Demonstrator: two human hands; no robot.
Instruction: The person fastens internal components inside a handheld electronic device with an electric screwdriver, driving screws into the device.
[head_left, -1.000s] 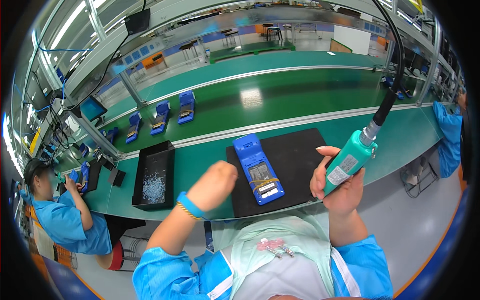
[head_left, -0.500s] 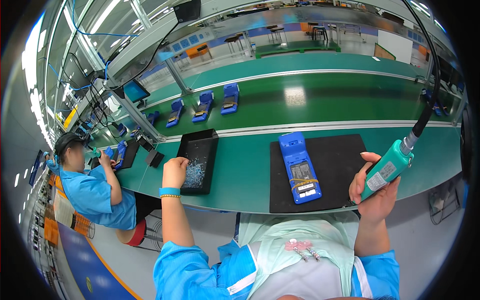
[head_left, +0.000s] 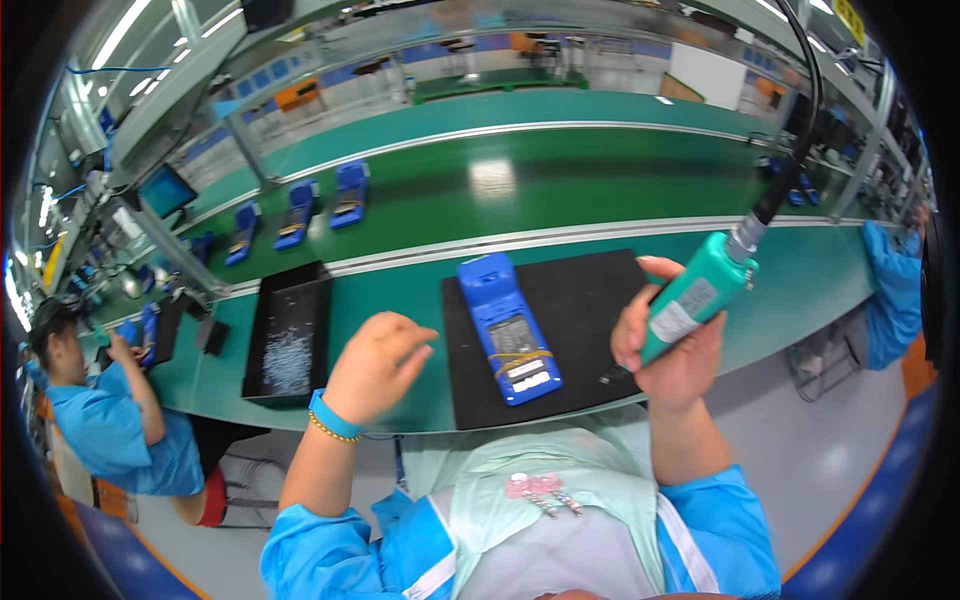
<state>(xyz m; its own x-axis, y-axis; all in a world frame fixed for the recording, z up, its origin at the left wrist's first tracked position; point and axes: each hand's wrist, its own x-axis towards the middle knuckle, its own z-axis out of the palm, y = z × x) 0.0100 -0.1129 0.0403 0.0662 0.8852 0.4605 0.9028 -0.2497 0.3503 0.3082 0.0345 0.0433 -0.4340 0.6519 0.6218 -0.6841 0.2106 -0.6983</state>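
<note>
The left hand [head_left: 375, 368] has moved from the left part of the black tray [head_left: 321, 315], half a second ago, to just right of it

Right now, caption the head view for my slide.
Right hand grips a green tool; left hand hovers between black tray and blue device.

The handset [head_left: 507, 322] is smooth plastic, the mat [head_left: 588, 325] matt, the green strip [head_left: 590, 178] glossy.
</note>
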